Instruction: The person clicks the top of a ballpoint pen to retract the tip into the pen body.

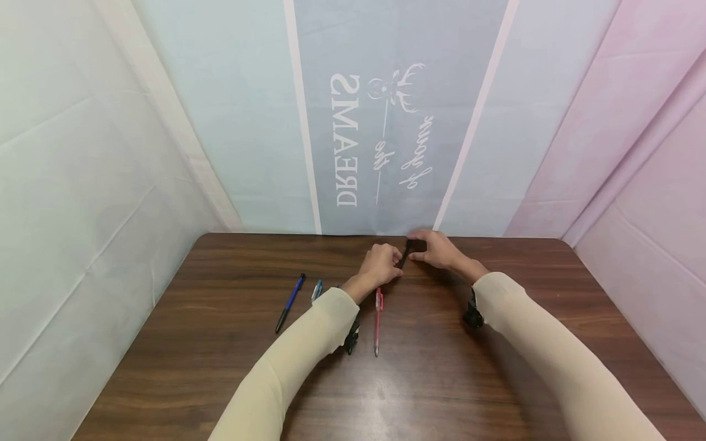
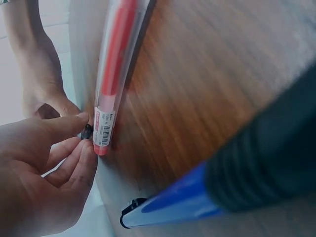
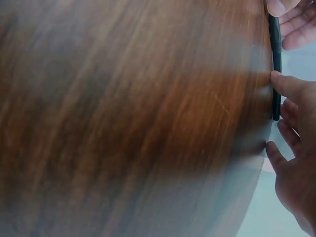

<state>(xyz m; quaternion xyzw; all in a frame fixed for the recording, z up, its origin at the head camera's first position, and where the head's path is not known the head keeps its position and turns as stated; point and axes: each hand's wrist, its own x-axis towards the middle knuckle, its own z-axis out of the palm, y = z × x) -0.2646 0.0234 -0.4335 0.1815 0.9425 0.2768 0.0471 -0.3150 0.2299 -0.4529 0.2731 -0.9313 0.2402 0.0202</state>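
In the head view my left hand pinches the near part of a black pen close to the table's far edge. The pen's end shows dark between the left thumb and fingers in the left wrist view. My right hand is at the pen's far end, thumb and forefinger spread apart in a C shape. In the right wrist view the right thumb appears to touch the pen's side, and another finger reaches past its tip. A red pen lies just nearer than the left hand.
On the brown wooden table, a blue pen and a teal-tipped pen lie left of the left forearm, which partly hides the teal-tipped one. A printed cloth hangs behind the far edge, with pale cloth on both sides.
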